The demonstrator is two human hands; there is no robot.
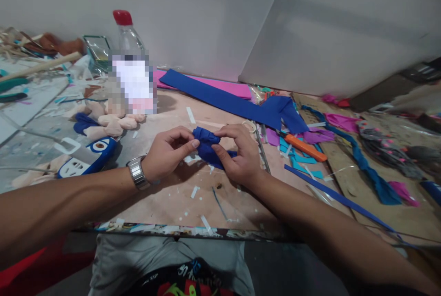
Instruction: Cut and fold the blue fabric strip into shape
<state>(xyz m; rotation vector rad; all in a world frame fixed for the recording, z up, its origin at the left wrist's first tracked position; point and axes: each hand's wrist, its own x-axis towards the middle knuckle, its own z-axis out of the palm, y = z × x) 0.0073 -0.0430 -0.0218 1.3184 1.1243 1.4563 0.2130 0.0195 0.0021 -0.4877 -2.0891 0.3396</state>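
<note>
Between my hands, above the middle of the worktable (165, 204), is a bunched, folded piece of dark blue fabric (208, 144). My left hand (170, 149) pinches its left edge between thumb and fingers. On the other side, my right hand (239, 153) grips the right edge, thumb in front and index finger on top. A loose part of the fabric hangs below the fingers. Behind the hands lies a long flat blue fabric strip (220, 98) over a pink strip (234, 88).
An orange-handled cutter (305, 148) lies right among fabric scraps, near a thin blue strip (337, 192). At left are a blue-and-white power strip (87, 158) and beige fabric pieces (115, 124). A red-capped bottle (129, 34) stands at the back, by the wall (206, 16).
</note>
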